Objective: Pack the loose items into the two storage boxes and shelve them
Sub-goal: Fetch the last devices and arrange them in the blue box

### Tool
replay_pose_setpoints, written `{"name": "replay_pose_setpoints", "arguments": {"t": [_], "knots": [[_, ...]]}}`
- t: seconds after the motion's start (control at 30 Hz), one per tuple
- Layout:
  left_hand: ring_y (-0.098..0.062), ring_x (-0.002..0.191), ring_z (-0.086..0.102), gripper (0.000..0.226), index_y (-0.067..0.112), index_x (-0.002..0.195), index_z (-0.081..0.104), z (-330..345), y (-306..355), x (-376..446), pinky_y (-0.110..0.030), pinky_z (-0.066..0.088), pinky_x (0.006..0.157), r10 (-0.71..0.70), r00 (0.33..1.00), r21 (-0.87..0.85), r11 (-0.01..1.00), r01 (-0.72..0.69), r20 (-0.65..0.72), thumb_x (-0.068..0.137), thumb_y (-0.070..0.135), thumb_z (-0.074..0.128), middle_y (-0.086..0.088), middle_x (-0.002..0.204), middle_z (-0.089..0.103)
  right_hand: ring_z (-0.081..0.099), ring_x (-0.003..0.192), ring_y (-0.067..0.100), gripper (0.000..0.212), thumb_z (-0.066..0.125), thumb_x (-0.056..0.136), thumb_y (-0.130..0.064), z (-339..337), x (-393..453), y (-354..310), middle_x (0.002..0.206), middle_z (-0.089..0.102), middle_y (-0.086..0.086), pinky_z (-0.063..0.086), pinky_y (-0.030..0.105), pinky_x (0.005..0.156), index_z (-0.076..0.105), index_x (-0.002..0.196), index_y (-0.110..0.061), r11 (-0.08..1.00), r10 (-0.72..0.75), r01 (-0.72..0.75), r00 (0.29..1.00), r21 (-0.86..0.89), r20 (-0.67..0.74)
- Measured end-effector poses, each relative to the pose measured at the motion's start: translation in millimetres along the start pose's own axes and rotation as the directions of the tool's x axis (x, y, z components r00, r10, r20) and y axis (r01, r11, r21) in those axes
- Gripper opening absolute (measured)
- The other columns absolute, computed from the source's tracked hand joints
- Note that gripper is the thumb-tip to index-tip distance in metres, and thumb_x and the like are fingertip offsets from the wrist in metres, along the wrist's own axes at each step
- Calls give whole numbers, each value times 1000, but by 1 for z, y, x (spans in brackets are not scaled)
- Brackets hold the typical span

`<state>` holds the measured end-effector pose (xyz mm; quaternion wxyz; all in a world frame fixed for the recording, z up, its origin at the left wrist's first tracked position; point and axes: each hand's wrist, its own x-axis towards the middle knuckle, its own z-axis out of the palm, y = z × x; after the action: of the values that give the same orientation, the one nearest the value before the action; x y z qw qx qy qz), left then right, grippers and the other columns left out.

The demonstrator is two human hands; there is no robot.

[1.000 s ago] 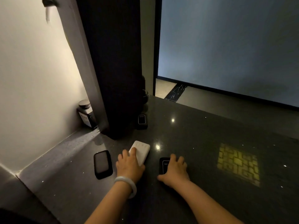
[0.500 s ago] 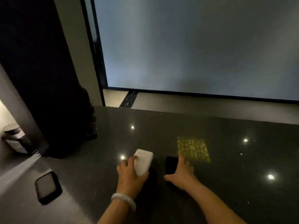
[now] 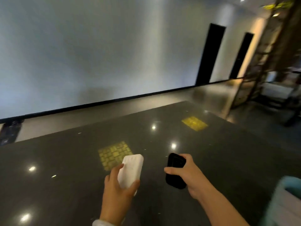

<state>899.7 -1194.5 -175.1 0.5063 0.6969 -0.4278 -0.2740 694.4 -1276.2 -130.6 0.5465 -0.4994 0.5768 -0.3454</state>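
The left hand point(image 3: 116, 191) gripped a white slab point(image 3: 131, 171) above the dark worktop point(image 3: 65, 160); the right hand point(image 3: 187, 174) clasped a black device point(image 3: 175, 172); a pale blue box point(image 3: 283, 201) sat blurred at the worktop's right edge.

The left hand point(image 3: 118, 191) grips a white slab-shaped device point(image 3: 131, 172) by its near end, thumb on one long edge and fingers on the other, so most of the slab sticks out beyond the grip. To the right of that grip and apart from it, the right hand point(image 3: 187, 174) holds a black rectangular device point(image 3: 175, 171), thumb across its near face and fingers curled round its far edge. Both are held above a dark polished counter point(image 3: 65, 168) dotted with reflected lights. Beyond the left grip lies a yellow patterned patch point(image 3: 112, 152); a second yellow patch point(image 3: 194, 123) lies farther off, beyond the right grip. Right of the right forearm, a blurred pale blue container point(image 3: 284, 201) enters at the edge.
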Motion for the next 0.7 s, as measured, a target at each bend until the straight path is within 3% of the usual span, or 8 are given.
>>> {"name": "replay_pose_setpoints", "arguments": {"t": [0.17,0.33,0.5,0.57,0.63,0.7], "knots": [[-15,100,50,65,40,126,47,96,43,-33,-30,41,75,84,984,-55,996,-76,156,72,30,81,0,119,44,63,97,29,61,84,69,-20,-126,-35,18,110,59,8,58,39,68,46,116,-29,985,14,17,984,174,-178],[-7,91,48,66,45,127,45,188,79,-70,-27,41,72,119,938,-61,993,-105,324,73,34,80,2,116,41,62,96,28,21,52,97,-20,-231,-62,49,109,59,10,55,40,65,53,116,-28,915,114,63,906,398,-407],[-2,91,47,64,54,122,41,252,109,-104,-11,32,60,152,893,-56,988,-142,424,73,40,78,7,116,38,65,93,26,22,44,101,-16,-305,-76,77,104,66,6,55,39,68,62,107,-28,922,124,120,809,369,-574],[1,92,46,64,54,123,39,269,118,-113,-11,30,64,165,870,-41,985,-165,464,73,43,77,9,115,37,66,93,23,17,51,98,-15,-326,-78,83,104,67,4,57,38,68,62,107,-25,933,103,129,799,337,-593],[1,93,44,63,54,124,38,279,125,-118,-18,32,69,168,847,-16,983,-185,505,73,46,75,10,116,35,66,96,20,18,57,94,-16,-344,-75,87,105,68,2,56,43,81,61,110,-24,965,51,119,787,233,-615],[1,94,43,62,52,123,39,288,130,-119,-20,32,73,183,826,-5,977,-214,533,73,47,74,11,115,35,65,94,15,17,59,92,-18,-356,-72,88,101,69,-3,55,43,86,62,106,-27,986,1,105,767,126,-642]]}}
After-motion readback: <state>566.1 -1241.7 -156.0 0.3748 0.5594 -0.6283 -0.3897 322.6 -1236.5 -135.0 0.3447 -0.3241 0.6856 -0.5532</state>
